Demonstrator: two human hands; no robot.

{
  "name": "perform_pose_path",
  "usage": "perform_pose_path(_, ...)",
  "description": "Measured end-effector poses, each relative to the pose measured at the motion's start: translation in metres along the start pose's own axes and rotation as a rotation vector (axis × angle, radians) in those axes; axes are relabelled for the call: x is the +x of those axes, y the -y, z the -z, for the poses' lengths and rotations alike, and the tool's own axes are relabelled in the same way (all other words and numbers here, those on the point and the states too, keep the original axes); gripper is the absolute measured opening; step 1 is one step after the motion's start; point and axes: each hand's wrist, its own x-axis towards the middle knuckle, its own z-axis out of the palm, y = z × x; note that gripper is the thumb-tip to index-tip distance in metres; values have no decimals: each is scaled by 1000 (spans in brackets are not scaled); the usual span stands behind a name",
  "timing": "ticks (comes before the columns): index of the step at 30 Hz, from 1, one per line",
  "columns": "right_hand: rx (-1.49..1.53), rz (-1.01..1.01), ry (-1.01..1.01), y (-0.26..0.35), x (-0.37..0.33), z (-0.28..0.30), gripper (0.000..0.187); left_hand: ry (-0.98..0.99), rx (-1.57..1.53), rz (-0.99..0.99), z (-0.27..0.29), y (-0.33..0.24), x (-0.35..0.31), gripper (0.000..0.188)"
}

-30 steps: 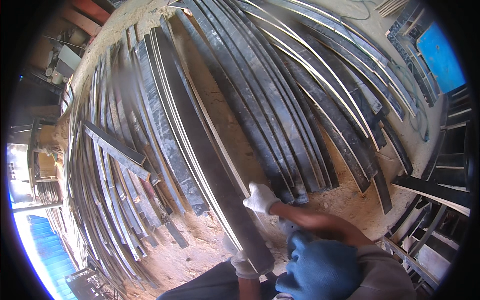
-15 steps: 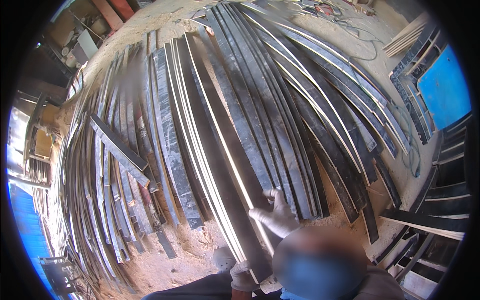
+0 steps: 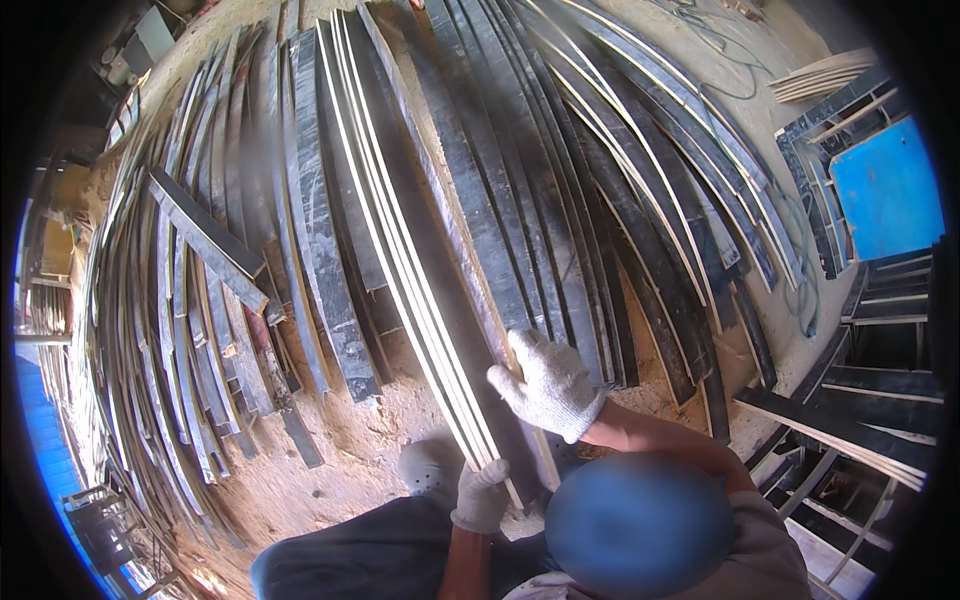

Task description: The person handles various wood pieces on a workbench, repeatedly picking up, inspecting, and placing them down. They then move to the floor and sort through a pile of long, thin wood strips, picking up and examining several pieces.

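Observation:
A bundle of long dark-faced wooden strips [image 3: 412, 283] with pale edges lies in front of me, running away lengthwise. My left hand [image 3: 482, 496], in a pale glove, is closed around the bundle's near end. Farther up and to the right, my right hand [image 3: 552, 386], in a white knitted glove, grips the edge of another long strip [image 3: 462, 232] with thumb and fingers. That strip stands partly on edge beside the bundle, and a narrow greyish side of it shows. The undersides of the strips are hidden.
Many dark strips [image 3: 325, 250] lie spread over the sandy floor [image 3: 345, 450] on both sides. A short piece [image 3: 210, 240] lies across those at left. At right are a blue panel [image 3: 890, 190], stacked dark frames [image 3: 880, 380] and a thin hose [image 3: 803, 270].
My right hand has closed from a spread pose onto the right strip's edge. That strip has tilted, showing more of its side. The view has shifted, and more of both forearms shows.

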Motion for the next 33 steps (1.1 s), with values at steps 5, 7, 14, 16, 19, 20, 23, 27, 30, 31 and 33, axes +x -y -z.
perform_pose_path(5,95,90,62,3,-1,-7,70,50,23,-36,-4,3,3,37)
perform_pose_path(7,348,-86,217,-6,1,-15,95,6,78,-55,-3,4,2,38)
perform_pose_path(14,646,-223,401,-28,9,-28,124,-104,169,-63,-38,-6,2,43)
perform_pose_path(16,712,-254,398,-34,6,-34,122,-179,300,-82,-37,-3,3,48)
perform_pose_path(19,763,-298,419,-34,6,-35,119,-172,280,-63,-39,-4,4,60)
perform_pose_path(20,769,-304,429,-35,7,-37,119,-173,282,-70,-38,-4,5,64)
perform_pose_path(23,793,-342,459,-39,7,-40,121,-179,316,-74,-39,-4,6,66)
perform_pose_path(27,854,-404,486,-39,8,-44,122,-177,345,-88,-38,-7,7,66)
perform_pose_path(30,936,-442,458,-28,10,-43,122,-173,317,-97,-37,-4,7,67)
perform_pose_path(31,984,-456,448,-24,11,-43,122,-175,331,-100,-36,-3,7,67)
perform_pose_path(33,1004,-492,443,-24,10,-42,112,-163,358,-106,-35,1,10,68)
